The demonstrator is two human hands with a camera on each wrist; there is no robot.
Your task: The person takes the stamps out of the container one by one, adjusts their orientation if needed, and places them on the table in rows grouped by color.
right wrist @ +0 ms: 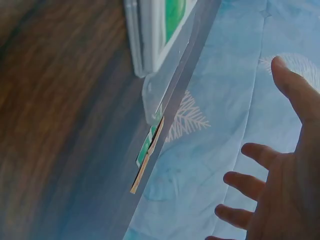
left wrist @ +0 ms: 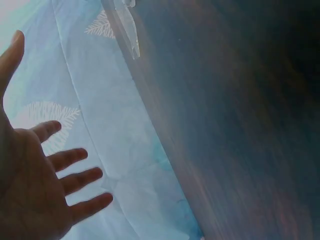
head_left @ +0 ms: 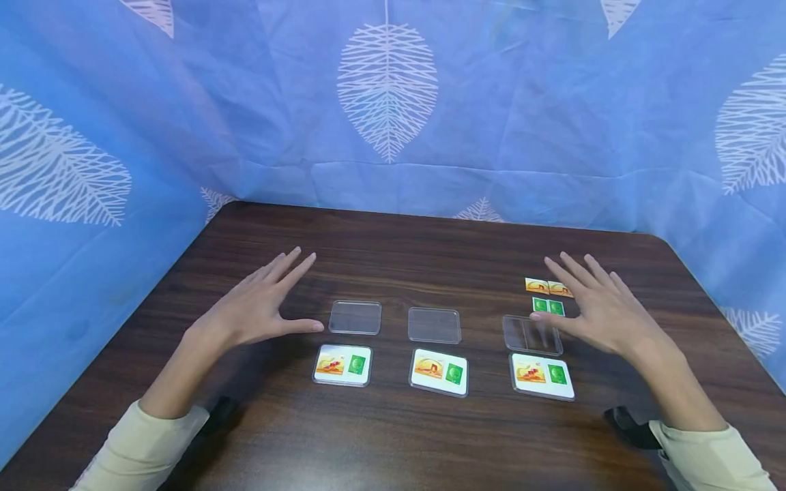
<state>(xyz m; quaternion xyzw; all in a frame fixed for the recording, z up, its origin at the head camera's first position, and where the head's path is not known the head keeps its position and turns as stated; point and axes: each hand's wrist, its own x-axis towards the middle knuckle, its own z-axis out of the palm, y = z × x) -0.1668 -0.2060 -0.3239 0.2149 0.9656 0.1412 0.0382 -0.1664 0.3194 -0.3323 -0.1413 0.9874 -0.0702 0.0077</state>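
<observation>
My left hand point(head_left: 248, 310) is held over the table with fingers spread, holding nothing. Its thumb tip is close to the left clear plastic lid point(head_left: 355, 318). On the other side my right hand point(head_left: 604, 310), also spread and holding nothing, overlaps the right clear lid point(head_left: 518, 334) in the head view. Another clear lid point(head_left: 434, 325) lies in the middle. In front of the lids sit a left card case point(head_left: 341, 378), a middle card case point(head_left: 439, 385) and a right card case point(head_left: 543, 387). Each shows a white face with one orange and one green stamp.
Two orange stamps point(head_left: 537, 286) lie side by side at the back right, partly behind the right hand. Two green stamps point(head_left: 540, 305) are just in front of them. The dark wooden table point(head_left: 393, 252) ends at a blue leaf-patterned curtain point(head_left: 522, 123).
</observation>
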